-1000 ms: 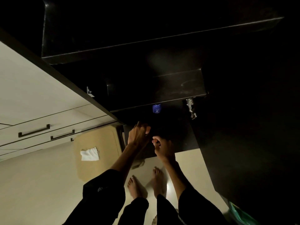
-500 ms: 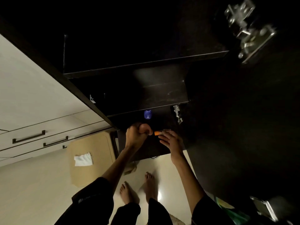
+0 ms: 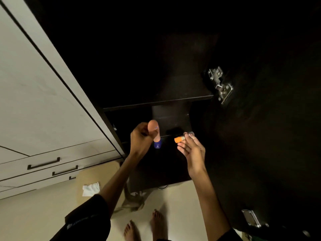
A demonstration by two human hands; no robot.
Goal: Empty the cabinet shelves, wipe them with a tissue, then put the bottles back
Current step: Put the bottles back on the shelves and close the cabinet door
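Observation:
The dark cabinet stands open in front of me, its upper shelf edge [image 3: 156, 102] crossing the middle of the head view. My left hand [image 3: 140, 141] grips a peach-coloured bottle [image 3: 153, 127] in front of the lower shelf. Just below that bottle a small blue bottle [image 3: 157, 145] stands on the lower shelf. My right hand [image 3: 191, 150] holds a small clear bottle with an orange cap [image 3: 179, 139] by its fingertips, level with the lower shelf edge. A white tissue [image 3: 91, 188] lies on the floor to the left.
Pale cabinet doors and drawers with dark handles [image 3: 43, 164] run along the left. The open dark door with metal hinges [image 3: 219, 84] stands at the right. A tan mat [image 3: 104, 173] lies under the tissue; bare feet [image 3: 144, 226] stand on the pale floor.
Both hands have risen toward the shelves. The peach bottle now shows above my left fist, and the orange-capped bottle is plainly held in my right fingers. The camera tilted upward.

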